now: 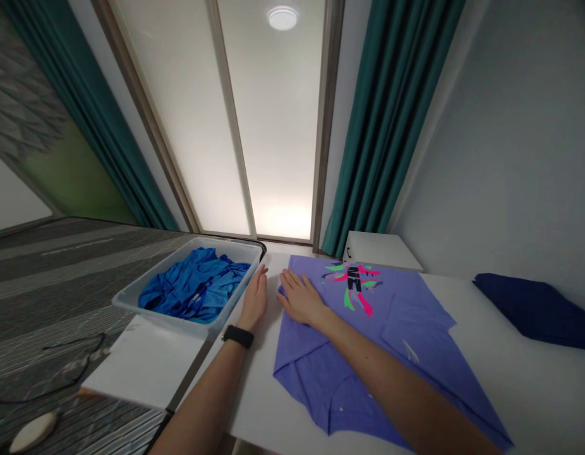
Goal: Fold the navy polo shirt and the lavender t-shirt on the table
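Observation:
A purple shirt (349, 354) with a pink, green and black print lies spread on the white table (254, 398). Its lower left part is folded and a little rumpled. My right hand (299, 298) rests flat on the shirt's left side, fingers stretched out, and the forearm crosses over the cloth. Just left of the shirt, my left hand (255, 297) is held on edge with its fingers extended and nothing in it. A black band is on the left wrist. Between that hand and the shirt a strip of bare tabletop shows.
On the left stands a clear plastic bin (126, 297) with crumpled blue clothes (198, 284). A folded navy garment (534, 306) lies at the table's right. Behind the table is a white cabinet (385, 249). A black cable (86, 366) runs over the floor at the left.

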`<action>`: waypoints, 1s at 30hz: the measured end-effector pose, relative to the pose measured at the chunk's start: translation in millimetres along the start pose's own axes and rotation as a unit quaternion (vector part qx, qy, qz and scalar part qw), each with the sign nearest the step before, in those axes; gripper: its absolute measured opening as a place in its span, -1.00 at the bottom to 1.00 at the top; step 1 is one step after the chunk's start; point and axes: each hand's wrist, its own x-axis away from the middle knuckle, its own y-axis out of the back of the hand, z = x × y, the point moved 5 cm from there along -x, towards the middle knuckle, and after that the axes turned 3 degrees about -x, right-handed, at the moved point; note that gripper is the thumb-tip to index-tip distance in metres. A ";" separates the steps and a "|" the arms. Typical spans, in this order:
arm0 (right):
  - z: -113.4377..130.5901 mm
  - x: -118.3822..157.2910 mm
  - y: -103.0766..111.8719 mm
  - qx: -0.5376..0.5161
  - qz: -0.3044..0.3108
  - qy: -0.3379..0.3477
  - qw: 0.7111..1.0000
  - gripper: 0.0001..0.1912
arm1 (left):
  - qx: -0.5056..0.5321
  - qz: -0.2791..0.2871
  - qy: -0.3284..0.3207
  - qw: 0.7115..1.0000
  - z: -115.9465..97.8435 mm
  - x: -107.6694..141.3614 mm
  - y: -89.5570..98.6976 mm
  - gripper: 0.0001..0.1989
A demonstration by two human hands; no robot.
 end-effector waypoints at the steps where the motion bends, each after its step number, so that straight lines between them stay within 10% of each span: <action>1: 4.2 -2.8 -4.2 0.000 0.005 0.007 1.000 -0.36 | 0.014 -0.007 0.002 1.000 -0.5 0.0 1.6 -0.52; 13: 0.3 -8.4 -21.7 -0.042 0.048 0.016 0.998 -0.37 | 0.015 -0.022 -0.029 0.999 -7.0 -0.1 5.7 -0.60; 22: -69.2 -5.0 11.7 0.008 -0.037 -0.048 0.998 -0.55 | -0.263 0.093 -0.072 0.958 -3.1 3.0 -6.4 -0.73; 30: -102.4 -2.8 25.5 0.031 -0.057 -0.065 0.996 -0.70 | -0.294 0.137 -0.091 0.941 -7.2 6.1 -13.8 -0.72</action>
